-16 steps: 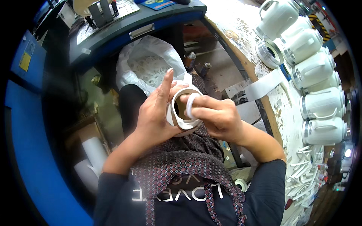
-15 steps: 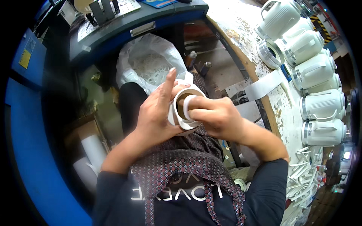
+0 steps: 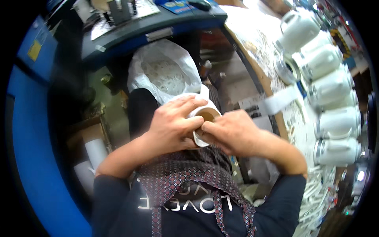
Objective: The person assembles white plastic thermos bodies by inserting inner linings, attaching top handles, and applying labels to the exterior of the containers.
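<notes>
White round plastic ring (image 3: 204, 118), light and stiff: your left hand (image 3: 171, 126) cups its rim, right hand (image 3: 233, 132) pinches the inner edge.

Both forearms come up from the lower edge and meet in front of the chest, elbows spread wide and bent. The left hand (image 3: 171, 126) lies palm down, its fingers (image 3: 185, 106) stretched to the right and curled slightly at the tips, the thumb tucked under toward the other hand. The right hand (image 3: 233, 132) faces it from the right, knuckles up, its fingers bent inward and the fingertips (image 3: 205, 127) pressed against the left thumb side. The two hands touch at the middle. Both wrists are bare; dark sleeves cover the upper arms down to near the elbows.
</notes>
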Motion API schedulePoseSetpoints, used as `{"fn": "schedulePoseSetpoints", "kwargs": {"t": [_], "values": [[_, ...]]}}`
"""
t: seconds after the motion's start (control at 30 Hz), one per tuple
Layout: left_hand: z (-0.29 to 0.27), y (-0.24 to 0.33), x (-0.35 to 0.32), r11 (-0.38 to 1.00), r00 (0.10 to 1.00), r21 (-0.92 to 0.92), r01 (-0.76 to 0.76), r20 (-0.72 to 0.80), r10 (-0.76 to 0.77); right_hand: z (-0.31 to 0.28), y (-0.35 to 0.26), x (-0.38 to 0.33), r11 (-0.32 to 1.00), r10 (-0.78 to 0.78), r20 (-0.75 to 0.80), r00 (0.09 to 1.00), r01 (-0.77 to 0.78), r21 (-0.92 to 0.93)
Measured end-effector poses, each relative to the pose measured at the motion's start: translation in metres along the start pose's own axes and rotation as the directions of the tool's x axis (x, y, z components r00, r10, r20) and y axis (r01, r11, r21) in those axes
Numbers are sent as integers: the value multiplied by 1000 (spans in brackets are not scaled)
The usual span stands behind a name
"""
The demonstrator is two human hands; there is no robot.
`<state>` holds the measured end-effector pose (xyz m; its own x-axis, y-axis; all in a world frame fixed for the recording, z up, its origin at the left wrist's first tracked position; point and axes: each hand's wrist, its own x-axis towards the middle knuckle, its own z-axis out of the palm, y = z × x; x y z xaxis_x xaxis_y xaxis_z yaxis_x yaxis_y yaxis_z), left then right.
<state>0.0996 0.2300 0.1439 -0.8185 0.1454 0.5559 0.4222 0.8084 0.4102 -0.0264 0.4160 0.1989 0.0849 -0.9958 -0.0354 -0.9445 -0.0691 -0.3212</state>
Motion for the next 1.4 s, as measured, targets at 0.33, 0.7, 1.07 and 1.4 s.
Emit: {"fn": "schedulePoseSetpoints", "kwargs": {"t": [0.33,0.7,1.07,1.4], "values": [[-67,-60,22,939,978,-343,-21,-204,-52,-5,15,3,966,-188,-496,848,68,-249],[-120,-216,28,134,549,-823,551,236,-802,8,94,46,989,35,-709,705,-126,-77],[-251,-379,89,691,557,-615,380,-445,-701,-146,235,292,486,695,-695,186,591,644],[-241,-276,-38,797,338,-590,-127,-781,-525,-99,213,498,767,579,-755,308,110,632]]}}
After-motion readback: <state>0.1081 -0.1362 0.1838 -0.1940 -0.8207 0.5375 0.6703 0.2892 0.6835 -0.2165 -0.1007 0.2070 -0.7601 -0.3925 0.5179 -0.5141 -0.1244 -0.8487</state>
